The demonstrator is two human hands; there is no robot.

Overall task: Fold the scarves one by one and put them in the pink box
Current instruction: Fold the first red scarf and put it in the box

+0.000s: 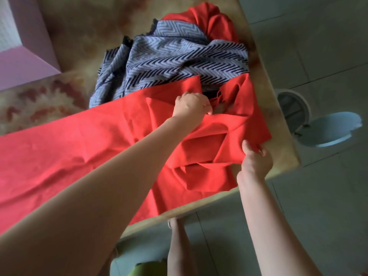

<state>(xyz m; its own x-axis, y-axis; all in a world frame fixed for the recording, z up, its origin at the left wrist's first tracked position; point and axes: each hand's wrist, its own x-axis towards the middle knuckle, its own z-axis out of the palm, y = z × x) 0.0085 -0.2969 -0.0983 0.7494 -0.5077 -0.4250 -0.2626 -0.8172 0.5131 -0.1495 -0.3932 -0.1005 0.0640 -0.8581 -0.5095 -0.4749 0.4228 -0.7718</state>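
A long red scarf (83, 140) lies spread across the marbled table (83, 32), its right end bunched into folds near the table's right edge. My left hand (190, 107) pinches the far edge of that bunched end. My right hand (255, 159) grips the near corner of the same end at the table's edge. Behind it lies a crumpled grey and black zigzag scarf (175, 58), and past that another red scarf (213, 20) in a heap. The pink box (25, 62) stands at the far left, only partly in view.
The table's right and near edges run close to my hands. On the tiled floor (318, 46) to the right stands a white bin with a light blue lid (326, 129). My legs show below the near table edge.
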